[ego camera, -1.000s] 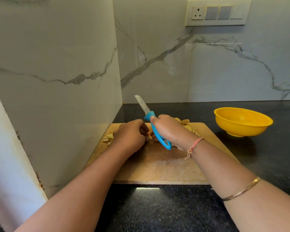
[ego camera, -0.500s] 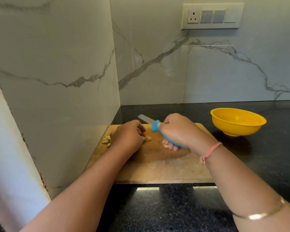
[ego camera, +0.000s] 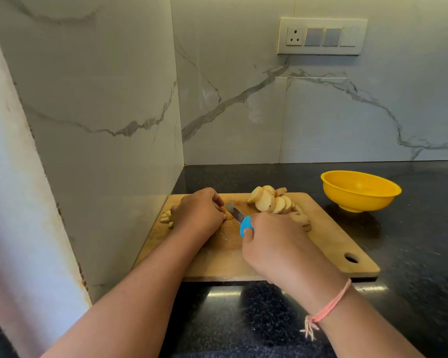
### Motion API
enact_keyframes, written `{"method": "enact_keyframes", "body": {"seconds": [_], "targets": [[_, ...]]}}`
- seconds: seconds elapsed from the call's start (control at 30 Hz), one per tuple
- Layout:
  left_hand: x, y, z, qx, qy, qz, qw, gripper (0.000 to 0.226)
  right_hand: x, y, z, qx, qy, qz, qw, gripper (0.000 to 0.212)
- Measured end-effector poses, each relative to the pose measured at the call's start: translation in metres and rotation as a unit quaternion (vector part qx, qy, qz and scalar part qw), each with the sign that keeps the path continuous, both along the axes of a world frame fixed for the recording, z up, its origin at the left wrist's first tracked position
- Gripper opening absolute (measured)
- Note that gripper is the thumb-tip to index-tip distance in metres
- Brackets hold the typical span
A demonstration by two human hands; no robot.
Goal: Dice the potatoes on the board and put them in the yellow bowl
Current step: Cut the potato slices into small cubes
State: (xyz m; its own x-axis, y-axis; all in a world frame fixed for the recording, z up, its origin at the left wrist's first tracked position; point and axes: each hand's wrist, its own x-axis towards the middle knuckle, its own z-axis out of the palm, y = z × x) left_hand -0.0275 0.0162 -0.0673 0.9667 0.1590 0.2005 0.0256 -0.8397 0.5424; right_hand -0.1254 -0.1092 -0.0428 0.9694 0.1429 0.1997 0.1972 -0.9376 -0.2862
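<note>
A wooden cutting board (ego camera: 331, 236) lies on the black counter. My right hand (ego camera: 272, 244) grips a knife with a blue handle (ego camera: 239, 219), its blade low over the board and pointing toward my left hand (ego camera: 198, 211). My left hand is curled, fingers down on a potato piece that it mostly hides. A row of round potato slices (ego camera: 272, 201) leans at the board's far side. A few small cut pieces (ego camera: 166, 217) lie at the board's left edge. The yellow bowl (ego camera: 360, 191) stands on the counter to the right of the board and looks empty.
Marble walls close the corner at the left and behind the board. A switch panel with a socket (ego camera: 321, 36) is on the back wall. The black counter (ego camera: 411, 254) stretches to the right and in front of the board.
My right hand has drawn back toward me with the knife, its blade brought down from raised. The stacked potato slices behind it have come into view. My left hand stays in place.
</note>
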Motion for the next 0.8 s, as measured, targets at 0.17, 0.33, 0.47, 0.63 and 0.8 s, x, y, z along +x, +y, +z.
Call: {"method": "enact_keyframes", "body": {"seconds": [0.17, 0.33, 0.47, 0.63, 0.8], "targets": [[0.001, 0.0, -0.001, 0.005, -0.003, 0.004, 1.0, 0.016, 0.0, 0.017, 0.006, -0.067, 0.06, -0.019, 0.996, 0.026], [0.0, 0.0, 0.0, 0.014, 0.002, 0.002, 1.0, 0.021, -0.006, 0.033, 0.002, -0.123, 0.048, -0.016, 0.991, 0.034], [0.002, 0.002, 0.003, 0.016, 0.023, -0.006, 1.0, 0.024, -0.004, 0.044, -0.001, -0.132, 0.035, -0.008, 0.991, 0.036], [-0.001, 0.001, 0.002, 0.017, 0.012, -0.011, 1.0, 0.02, 0.001, 0.039, 0.004, -0.129, 0.046, 0.003, 0.991, 0.033], [-0.002, 0.001, -0.002, 0.016, -0.023, -0.007, 1.0, 0.02, -0.001, 0.028, 0.005, -0.124, 0.058, 0.008, 0.991, 0.03]]}}
